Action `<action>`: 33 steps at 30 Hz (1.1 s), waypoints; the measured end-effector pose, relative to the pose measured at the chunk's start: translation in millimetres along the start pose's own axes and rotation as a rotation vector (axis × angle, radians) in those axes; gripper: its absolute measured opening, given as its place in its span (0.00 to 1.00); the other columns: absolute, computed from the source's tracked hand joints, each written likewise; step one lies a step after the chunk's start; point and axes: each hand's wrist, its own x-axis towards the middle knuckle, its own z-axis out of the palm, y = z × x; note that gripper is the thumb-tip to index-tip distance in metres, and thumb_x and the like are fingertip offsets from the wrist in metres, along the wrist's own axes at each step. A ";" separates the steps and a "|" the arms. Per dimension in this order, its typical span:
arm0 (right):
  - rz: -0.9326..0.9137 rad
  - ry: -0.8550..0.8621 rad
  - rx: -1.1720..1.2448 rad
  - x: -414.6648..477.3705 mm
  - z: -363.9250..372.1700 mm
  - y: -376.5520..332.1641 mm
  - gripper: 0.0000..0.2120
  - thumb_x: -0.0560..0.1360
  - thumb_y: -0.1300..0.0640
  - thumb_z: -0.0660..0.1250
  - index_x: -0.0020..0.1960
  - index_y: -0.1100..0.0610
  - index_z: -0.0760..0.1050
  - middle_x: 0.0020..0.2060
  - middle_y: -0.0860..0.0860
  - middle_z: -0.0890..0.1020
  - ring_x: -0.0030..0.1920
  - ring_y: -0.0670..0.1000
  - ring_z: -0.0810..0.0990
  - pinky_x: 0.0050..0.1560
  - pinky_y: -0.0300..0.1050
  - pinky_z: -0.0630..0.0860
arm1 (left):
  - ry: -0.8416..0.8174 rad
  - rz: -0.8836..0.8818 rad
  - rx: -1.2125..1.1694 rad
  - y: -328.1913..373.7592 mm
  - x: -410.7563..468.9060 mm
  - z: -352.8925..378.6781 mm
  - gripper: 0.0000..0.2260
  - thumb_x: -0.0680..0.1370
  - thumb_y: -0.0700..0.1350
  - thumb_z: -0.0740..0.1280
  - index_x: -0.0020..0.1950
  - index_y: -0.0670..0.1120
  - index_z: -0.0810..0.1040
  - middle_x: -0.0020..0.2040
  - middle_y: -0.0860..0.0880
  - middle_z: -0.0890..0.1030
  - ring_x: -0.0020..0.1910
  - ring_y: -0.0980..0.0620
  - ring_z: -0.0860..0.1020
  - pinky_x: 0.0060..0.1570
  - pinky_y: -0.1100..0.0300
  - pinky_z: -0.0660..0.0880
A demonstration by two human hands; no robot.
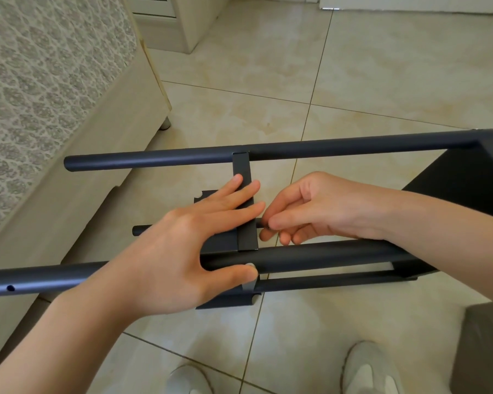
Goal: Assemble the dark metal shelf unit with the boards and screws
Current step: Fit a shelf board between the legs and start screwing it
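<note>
Head view: we record the dark metal shelf unit (325, 149) lying on its side on the tiled floor (367, 81), beside a bed (40, 81). The left hand (182, 251) lies flat with straight fingers, pressing a dark board (247, 237) set between the tubes. Its thumb bears on the near tube (325, 255) next to a silver screw head (250, 265). The right hand (310, 206) is curled, pinching a small dark item (265, 226) at the board's edge. We cannot identify it.

Between far tube (353, 146) and near tube (325, 255), the upright board (241, 164) blocks sideways passage.
</note>
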 end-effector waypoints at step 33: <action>0.208 -0.283 -0.055 38.8 21.4 -9.7 0.09 0.77 0.63 0.68 0.39 0.56 0.82 0.33 0.49 0.81 0.32 0.44 0.77 0.38 0.35 0.76 | 0.059 0.053 -0.021 -14.0 -9.3 -0.3 0.33 0.71 0.60 0.70 0.75 0.55 0.69 0.77 0.64 0.64 0.79 0.63 0.55 0.74 0.69 0.55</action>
